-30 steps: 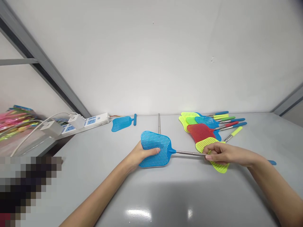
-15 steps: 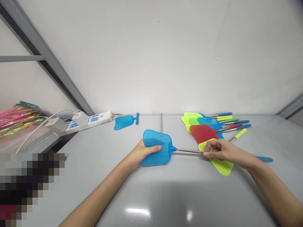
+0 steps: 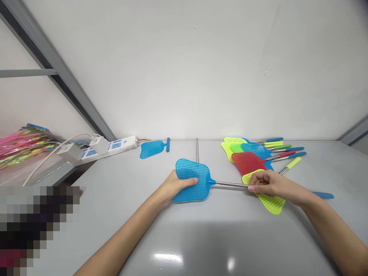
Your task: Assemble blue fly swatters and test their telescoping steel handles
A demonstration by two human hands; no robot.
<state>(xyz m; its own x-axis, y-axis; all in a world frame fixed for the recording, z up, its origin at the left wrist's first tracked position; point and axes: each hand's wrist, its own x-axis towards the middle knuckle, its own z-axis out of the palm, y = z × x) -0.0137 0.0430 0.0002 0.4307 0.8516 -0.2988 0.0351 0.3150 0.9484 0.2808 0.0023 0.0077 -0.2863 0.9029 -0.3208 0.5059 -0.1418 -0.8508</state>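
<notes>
My left hand [image 3: 174,186] grips the mesh head of a blue fly swatter [image 3: 193,179] lying over the grey table [image 3: 201,237]. Its metal telescopic rod [image 3: 230,184] runs to the right, where my right hand [image 3: 270,183] pinches it. The rod's blue grip end [image 3: 324,195] sticks out past my right wrist. Under my right hand lies a yellow-green swatter head [image 3: 271,202].
A pile of swatters [image 3: 250,153] in yellow, green, blue and red lies at the back right. A loose blue swatter head [image 3: 152,148] and a bare metal rod [image 3: 197,147] lie by the wall. A power strip [image 3: 112,145] with plugs sits back left, with packaged swatters [image 3: 20,143] at far left.
Both hands keep their hold on the blue swatter; the view has shifted slightly, and the hands and swatter sit a little further right and up.
</notes>
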